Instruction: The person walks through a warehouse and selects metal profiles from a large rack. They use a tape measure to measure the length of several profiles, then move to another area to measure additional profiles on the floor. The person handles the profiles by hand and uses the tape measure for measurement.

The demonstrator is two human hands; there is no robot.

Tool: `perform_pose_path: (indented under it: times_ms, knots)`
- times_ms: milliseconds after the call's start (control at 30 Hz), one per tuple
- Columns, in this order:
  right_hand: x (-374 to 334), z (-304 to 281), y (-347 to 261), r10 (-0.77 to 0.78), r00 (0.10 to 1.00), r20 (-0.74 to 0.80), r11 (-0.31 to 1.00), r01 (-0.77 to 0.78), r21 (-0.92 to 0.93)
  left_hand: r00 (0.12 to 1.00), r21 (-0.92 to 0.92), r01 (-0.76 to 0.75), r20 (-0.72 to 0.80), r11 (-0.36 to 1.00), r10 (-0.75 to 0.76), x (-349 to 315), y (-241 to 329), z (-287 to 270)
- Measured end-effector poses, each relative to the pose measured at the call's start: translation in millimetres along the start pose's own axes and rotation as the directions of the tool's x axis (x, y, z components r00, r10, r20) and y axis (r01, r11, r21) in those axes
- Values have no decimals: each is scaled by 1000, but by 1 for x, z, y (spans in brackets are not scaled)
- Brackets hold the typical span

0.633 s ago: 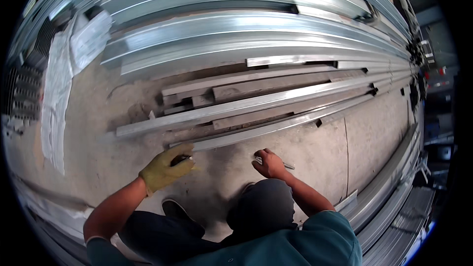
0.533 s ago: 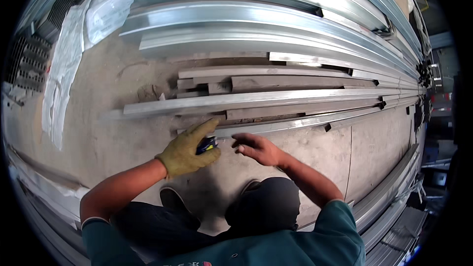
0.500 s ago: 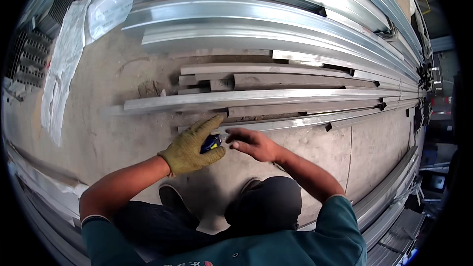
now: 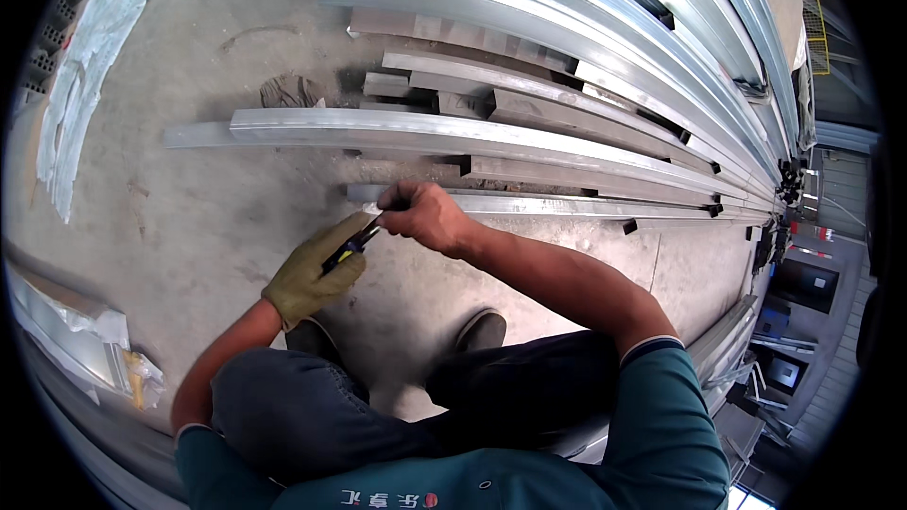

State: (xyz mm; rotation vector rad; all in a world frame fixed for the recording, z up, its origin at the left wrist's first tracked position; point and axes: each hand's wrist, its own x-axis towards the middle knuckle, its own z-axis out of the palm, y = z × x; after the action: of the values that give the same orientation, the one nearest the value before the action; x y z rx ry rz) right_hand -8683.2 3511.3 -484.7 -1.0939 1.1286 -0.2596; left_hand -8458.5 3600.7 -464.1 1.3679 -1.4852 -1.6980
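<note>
Low down, gloved left hand (image 4: 312, 274) gripping dark-handled tool (image 4: 348, 247), bare right hand (image 4: 425, 215) fingers closed at metal channel (image 4: 567, 205) end

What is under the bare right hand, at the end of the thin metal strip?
Under the right hand lies the near end of the thin metal strip, resting on the concrete floor. The hand covers the strip's tip, so its contact with the tool in the gloved left hand stays hidden.

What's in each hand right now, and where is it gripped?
The left hand holds a small dark-and-yellow tool by its body. The right hand pinches something at the tool's tip; what it is cannot be told.
</note>
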Motion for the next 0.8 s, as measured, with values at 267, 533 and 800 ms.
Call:
perform_pose_path:
  times_ms: [267,533,800]
  knots:
    - [4,-5,2,-130,990,-55,820,76,-567,915,-616,404,281,677,-291,-33,-71,25]
    - [56,16,13,-355,925,136,376,275,-885,939,-824,201,8,530,-343,-27,-106,23]
    - [81,29,17,-321,918,232,325,337,-884,931,-815,224,17,534,-364,-2,-126,20]
